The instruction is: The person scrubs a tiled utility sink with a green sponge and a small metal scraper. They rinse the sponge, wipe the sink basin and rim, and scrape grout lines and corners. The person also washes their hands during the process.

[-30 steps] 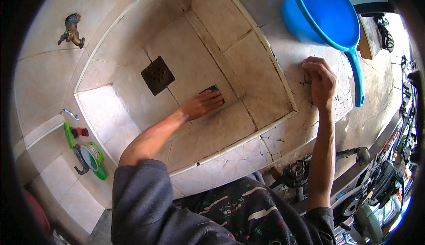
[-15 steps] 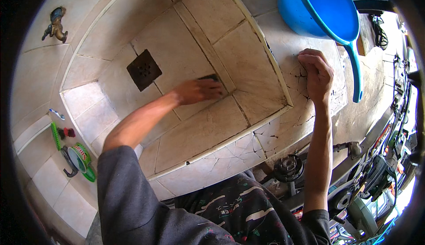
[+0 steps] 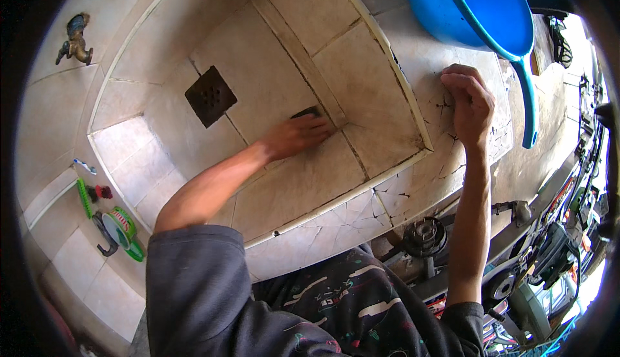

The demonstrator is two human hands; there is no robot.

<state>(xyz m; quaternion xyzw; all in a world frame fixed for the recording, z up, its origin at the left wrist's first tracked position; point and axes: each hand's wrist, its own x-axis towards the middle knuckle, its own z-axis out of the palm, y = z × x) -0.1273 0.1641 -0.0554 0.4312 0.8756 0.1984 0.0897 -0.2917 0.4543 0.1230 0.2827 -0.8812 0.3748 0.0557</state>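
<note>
Inside a beige tiled basin [image 3: 310,195], my left hand [image 3: 300,136] presses on a dark, flat scouring pad [image 3: 305,112] against the floor, near the corner where floor and right wall meet. Only the pad's far edge shows past my fingers, which cover the rest. A rusty square drain cover [image 3: 210,97] lies in the basin floor to the left of that hand. My right hand [image 3: 471,105] rests on the cracked tile ledge right of the basin, its fingers curled in, with nothing seen in them.
A large blue dipper [image 3: 445,8] with a long handle stands on the ledge beyond my right hand. An old brass tap [image 3: 76,40] juts from the left wall. Brushes and a green tub [image 3: 121,224] sit at lower left. A gas burner [image 3: 424,237] and clutter lie at lower right.
My left hand and the scouring pad have shifted only slightly along the basin floor by the corner. My right hand stays on the ledge. The whole view has moved a little.
</note>
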